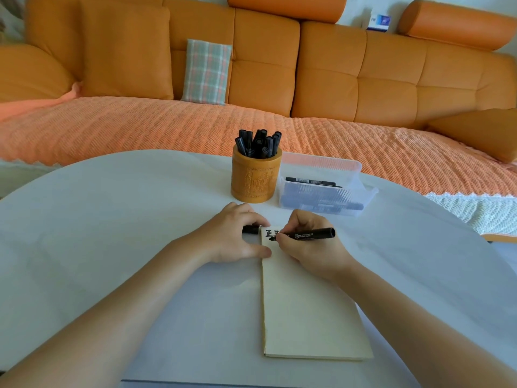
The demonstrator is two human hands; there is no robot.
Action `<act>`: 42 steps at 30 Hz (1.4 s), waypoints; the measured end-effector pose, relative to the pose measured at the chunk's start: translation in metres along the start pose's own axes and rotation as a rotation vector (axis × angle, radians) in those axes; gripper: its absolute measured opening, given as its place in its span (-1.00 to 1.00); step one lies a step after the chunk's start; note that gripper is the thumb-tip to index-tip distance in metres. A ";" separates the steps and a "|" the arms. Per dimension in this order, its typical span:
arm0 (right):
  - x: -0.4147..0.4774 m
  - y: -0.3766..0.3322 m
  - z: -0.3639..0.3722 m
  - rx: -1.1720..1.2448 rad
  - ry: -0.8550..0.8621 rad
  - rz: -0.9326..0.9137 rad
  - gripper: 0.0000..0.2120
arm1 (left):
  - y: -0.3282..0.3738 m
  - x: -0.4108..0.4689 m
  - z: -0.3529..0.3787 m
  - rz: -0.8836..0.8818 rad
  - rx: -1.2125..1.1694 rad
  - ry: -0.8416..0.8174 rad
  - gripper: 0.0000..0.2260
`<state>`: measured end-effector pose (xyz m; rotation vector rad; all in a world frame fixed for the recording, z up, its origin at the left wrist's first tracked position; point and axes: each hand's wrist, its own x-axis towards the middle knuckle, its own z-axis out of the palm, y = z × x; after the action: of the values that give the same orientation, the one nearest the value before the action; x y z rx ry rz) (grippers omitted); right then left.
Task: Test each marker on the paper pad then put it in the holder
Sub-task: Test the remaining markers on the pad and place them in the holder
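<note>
Right hand (307, 249) holds marker (311, 234) crosswise, tip leftward.

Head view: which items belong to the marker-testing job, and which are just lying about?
Job: marker in right hand, cap in left hand, paper pad, holder, clear bin of loose markers.
Lying about: plaid cushion, orange sofa, blue-and-white box behind it.

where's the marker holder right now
In the head view, the carved wooden holder stands at the far middle of the table, just left of the clear plastic box and beyond the left hand.
</note>
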<state>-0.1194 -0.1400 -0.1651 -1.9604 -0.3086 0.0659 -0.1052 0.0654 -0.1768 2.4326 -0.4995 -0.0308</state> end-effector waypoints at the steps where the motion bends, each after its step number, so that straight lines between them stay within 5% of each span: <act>1: 0.000 0.000 0.001 -0.003 0.001 0.002 -0.79 | 0.000 0.000 0.001 -0.002 0.000 -0.001 -0.48; 42: 0.000 0.003 0.002 -0.125 -0.026 -0.064 -0.78 | 0.002 0.000 -0.002 -0.037 0.021 -0.051 -0.43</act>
<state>-0.1195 -0.1387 -0.1685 -2.0727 -0.4000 0.0311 -0.1050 0.0655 -0.1740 2.4672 -0.4790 -0.1035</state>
